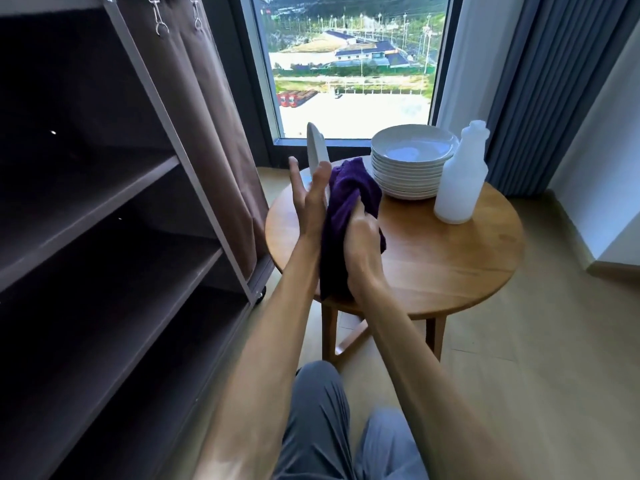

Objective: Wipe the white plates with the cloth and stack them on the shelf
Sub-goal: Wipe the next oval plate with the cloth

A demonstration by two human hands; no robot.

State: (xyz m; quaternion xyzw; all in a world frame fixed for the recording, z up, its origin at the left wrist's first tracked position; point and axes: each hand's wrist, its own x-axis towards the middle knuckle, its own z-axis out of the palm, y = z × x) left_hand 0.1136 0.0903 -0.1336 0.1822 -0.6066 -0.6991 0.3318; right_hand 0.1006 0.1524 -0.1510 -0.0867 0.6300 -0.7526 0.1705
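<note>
Risk of dropping upright white plate (317,150), merely propped by flat, straight-fingered left hand (310,199), if right hand (363,244), fist clenched round purple cloth (349,202), rubs hard.

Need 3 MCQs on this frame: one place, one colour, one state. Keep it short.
1. Where is the stack of white plates?
A. on the round wooden table
B. on the shelf
C. on the floor

2. What colour is the cloth?
A. white
B. purple
C. green

3. How is the plate being wiped held?
A. flat on the table
B. on edge, upright
C. lying on the stack

Answers:
1 A: the stack stands on the tabletop beside the spray bottle, while the shelf boards show no plates.
2 B: the cloth gripped by the right hand is deep purple.
3 B: the left hand backs the plate with straight fingers, its rim pointing up.
</note>
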